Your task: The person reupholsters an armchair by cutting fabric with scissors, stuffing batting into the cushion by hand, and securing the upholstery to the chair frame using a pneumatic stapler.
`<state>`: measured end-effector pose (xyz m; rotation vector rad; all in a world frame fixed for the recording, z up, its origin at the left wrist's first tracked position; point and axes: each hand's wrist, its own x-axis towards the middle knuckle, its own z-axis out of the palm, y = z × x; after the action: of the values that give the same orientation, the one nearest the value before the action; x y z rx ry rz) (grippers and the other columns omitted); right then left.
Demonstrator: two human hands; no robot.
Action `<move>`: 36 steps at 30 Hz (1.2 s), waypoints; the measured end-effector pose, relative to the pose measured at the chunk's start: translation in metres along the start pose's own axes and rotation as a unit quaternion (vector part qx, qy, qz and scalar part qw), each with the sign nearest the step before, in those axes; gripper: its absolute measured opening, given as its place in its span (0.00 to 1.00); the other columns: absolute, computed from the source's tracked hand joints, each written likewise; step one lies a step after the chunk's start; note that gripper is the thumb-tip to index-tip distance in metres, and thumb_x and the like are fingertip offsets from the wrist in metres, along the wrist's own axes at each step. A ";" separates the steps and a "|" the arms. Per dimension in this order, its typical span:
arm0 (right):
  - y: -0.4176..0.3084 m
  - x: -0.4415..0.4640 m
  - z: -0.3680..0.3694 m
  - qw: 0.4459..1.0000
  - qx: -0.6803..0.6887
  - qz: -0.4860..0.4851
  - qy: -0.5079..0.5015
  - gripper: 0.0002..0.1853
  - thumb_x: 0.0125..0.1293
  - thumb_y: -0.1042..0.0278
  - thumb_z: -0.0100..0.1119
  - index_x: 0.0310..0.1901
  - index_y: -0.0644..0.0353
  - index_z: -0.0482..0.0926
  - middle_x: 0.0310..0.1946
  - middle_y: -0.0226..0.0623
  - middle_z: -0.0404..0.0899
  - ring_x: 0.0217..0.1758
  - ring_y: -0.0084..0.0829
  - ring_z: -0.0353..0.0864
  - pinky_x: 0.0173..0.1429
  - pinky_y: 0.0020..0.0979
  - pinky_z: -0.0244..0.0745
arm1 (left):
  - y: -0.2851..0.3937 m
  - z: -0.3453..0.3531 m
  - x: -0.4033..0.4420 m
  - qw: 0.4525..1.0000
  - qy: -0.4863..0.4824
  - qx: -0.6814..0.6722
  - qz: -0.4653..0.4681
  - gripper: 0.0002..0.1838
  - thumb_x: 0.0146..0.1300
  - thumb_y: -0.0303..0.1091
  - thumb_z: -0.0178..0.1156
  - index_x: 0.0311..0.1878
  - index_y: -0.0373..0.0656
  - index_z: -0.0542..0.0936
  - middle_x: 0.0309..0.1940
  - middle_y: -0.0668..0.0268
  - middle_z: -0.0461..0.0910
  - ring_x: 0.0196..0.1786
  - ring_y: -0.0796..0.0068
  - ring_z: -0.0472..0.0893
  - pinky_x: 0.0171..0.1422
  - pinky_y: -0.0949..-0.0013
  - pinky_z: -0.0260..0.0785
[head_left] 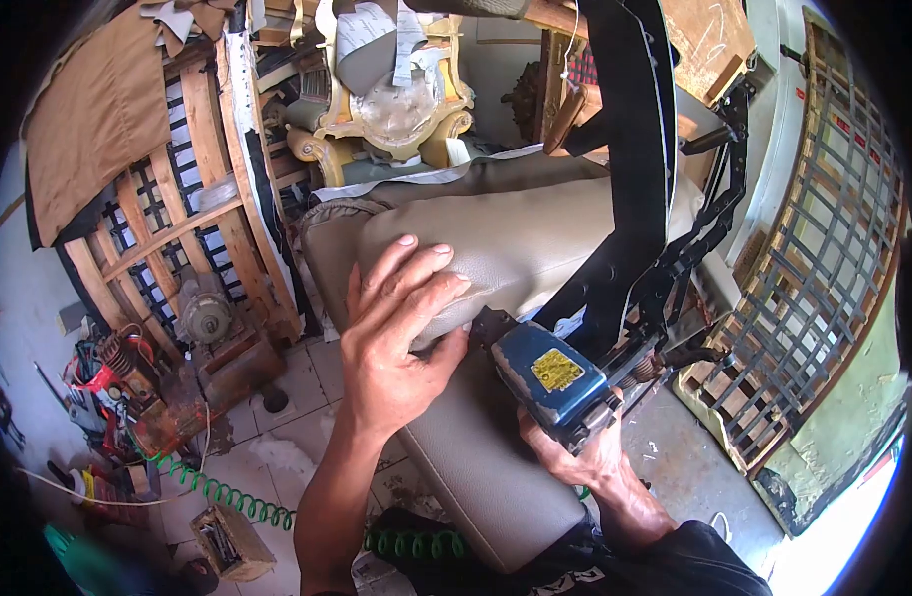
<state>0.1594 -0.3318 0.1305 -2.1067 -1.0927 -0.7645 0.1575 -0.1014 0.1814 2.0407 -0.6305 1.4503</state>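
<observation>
A blue pneumatic staple gun (524, 363) with a yellow label is gripped in my right hand (597, 459), whose fingers wrap its handle partly out of sight. Its nose points left and meets the beige leather-covered cushion (516, 223) near the cushion's lower edge. On that cushion rests my left hand (398, 343), fingers stretched over the upholstery and thumb close to the gun's nose. Beneath both hands runs another beige padded section (486, 477) with a stitched seam. A black metal recliner mechanism (665, 288) and a wide black bar (643, 149) rise right of the cushion.
An air compressor (213, 348) stands at the left, with a green coiled hose (228, 497) crossing the tiled floor. A small wooden box (228, 541) sits nearby. Webbed wooden frames (183, 169) lean left; another webbed frame (814, 268) leans right. A carved chair frame (396, 109) stands behind.
</observation>
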 end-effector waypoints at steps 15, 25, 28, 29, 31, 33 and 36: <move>-0.008 -0.015 -0.011 0.974 0.177 0.130 0.047 0.10 0.58 0.62 0.68 0.36 0.58 0.84 0.27 0.37 0.86 0.30 0.37 0.88 0.39 0.38 0.83 | 0.001 -0.011 -0.005 0.999 -0.041 0.027 -0.010 0.24 0.51 0.25 0.74 0.54 0.44 0.86 0.63 0.60 0.81 0.73 0.53 0.72 0.76 0.51 0.57; 0.013 -0.126 -0.080 0.734 0.628 0.257 0.043 0.20 0.61 0.56 0.67 0.43 0.67 0.78 0.22 0.35 0.79 0.25 0.35 0.81 0.34 0.37 0.78 | 0.025 -0.005 0.026 0.974 -0.120 0.190 0.024 0.31 0.49 0.26 0.75 0.60 0.40 0.83 0.69 0.55 0.75 0.75 0.51 0.69 0.79 0.51 0.58; 0.025 -0.149 -0.097 0.713 0.652 0.249 0.069 0.23 0.62 0.54 0.66 0.46 0.69 0.77 0.21 0.35 0.76 0.23 0.34 0.78 0.32 0.37 0.76 | 0.028 -0.002 0.025 0.965 -0.144 0.218 0.016 0.33 0.49 0.29 0.76 0.63 0.43 0.82 0.71 0.56 0.74 0.76 0.54 0.68 0.79 0.51 0.57; 0.028 -0.156 -0.101 0.706 0.660 0.246 0.077 0.24 0.62 0.54 0.66 0.46 0.70 0.76 0.20 0.35 0.75 0.22 0.34 0.78 0.31 0.37 0.76 | 0.036 -0.002 0.029 0.955 -0.158 0.252 0.006 0.33 0.50 0.33 0.76 0.64 0.46 0.81 0.71 0.58 0.74 0.76 0.54 0.68 0.79 0.46 0.55; 0.036 -0.166 -0.108 0.695 0.673 0.234 0.091 0.26 0.63 0.53 0.66 0.48 0.72 0.75 0.19 0.35 0.74 0.21 0.33 0.76 0.30 0.37 0.75 | 0.045 0.001 0.037 0.934 -0.171 0.314 0.010 0.35 0.51 0.36 0.76 0.66 0.47 0.80 0.71 0.59 0.74 0.75 0.53 0.68 0.79 0.46 0.56; 0.042 -0.170 -0.116 0.683 0.691 0.211 0.104 0.28 0.65 0.56 0.61 0.53 0.79 0.72 0.17 0.36 0.74 0.17 0.35 0.77 0.27 0.39 0.78 | 0.040 0.005 0.037 0.936 -0.181 0.301 -0.008 0.36 0.50 0.37 0.76 0.67 0.47 0.79 0.71 0.59 0.74 0.75 0.52 0.68 0.78 0.49 0.57; 0.060 -0.184 -0.121 0.666 0.710 0.196 0.114 0.28 0.65 0.56 0.61 0.53 0.78 0.72 0.17 0.36 0.74 0.18 0.35 0.77 0.27 0.40 0.78 | 0.051 -0.003 0.047 0.926 -0.226 0.299 -0.037 0.35 0.55 0.37 0.74 0.68 0.44 0.77 0.71 0.55 0.73 0.76 0.51 0.68 0.80 0.55 0.57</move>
<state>0.0966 -0.5385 0.0564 -0.7404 -0.6023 0.1500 0.1371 -0.1398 0.2356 2.8900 -0.2836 1.2222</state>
